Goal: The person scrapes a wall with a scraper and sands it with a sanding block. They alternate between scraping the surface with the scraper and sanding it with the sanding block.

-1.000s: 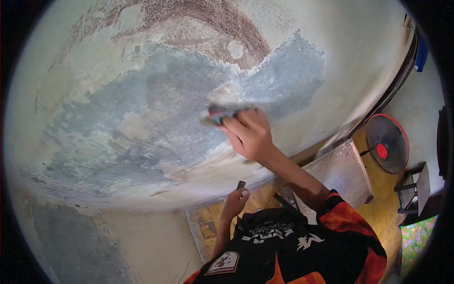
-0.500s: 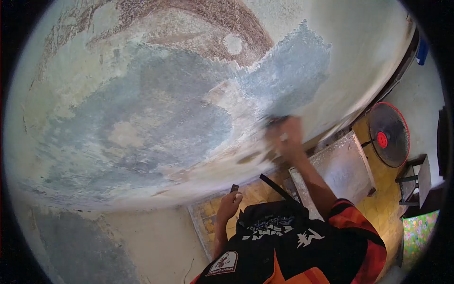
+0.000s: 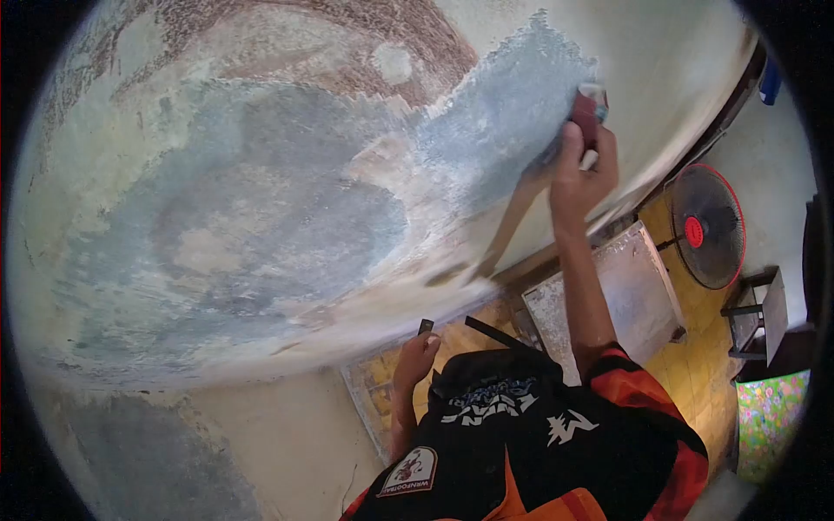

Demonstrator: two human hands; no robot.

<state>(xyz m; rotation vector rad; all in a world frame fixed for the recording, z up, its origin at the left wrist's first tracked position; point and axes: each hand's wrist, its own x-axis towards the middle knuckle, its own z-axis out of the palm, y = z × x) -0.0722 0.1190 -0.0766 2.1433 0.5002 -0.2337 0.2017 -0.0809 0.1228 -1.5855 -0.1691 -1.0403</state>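
My right hand (image 3: 584, 178) is raised against the wall (image 3: 287, 191), its fingers closed around a dark reddish-brown piece that looks like folded sandpaper (image 3: 585, 115). It sits at the right edge of a grey-blue patch, where the surface turns pale cream. Lower down, in front of my body, my left hand (image 3: 418, 354) is closed on a small dark flat-ended object (image 3: 426, 326); its kind cannot be made out. Just right of that hand a black strap (image 3: 495, 331) sticks out from my dark shirt.
A whitish board or tabletop (image 3: 608, 295) stands below my right arm. Further right are a fan with a red rim (image 3: 708, 227), a small dark stand (image 3: 757, 317) and a flowered cloth (image 3: 771, 421). Yellow floor tiles (image 3: 665, 360) show between them.
My right hand has moved up and to the right along the wall with the reddish-brown piece. My left hand stays almost in place. The whole view has shifted slightly.
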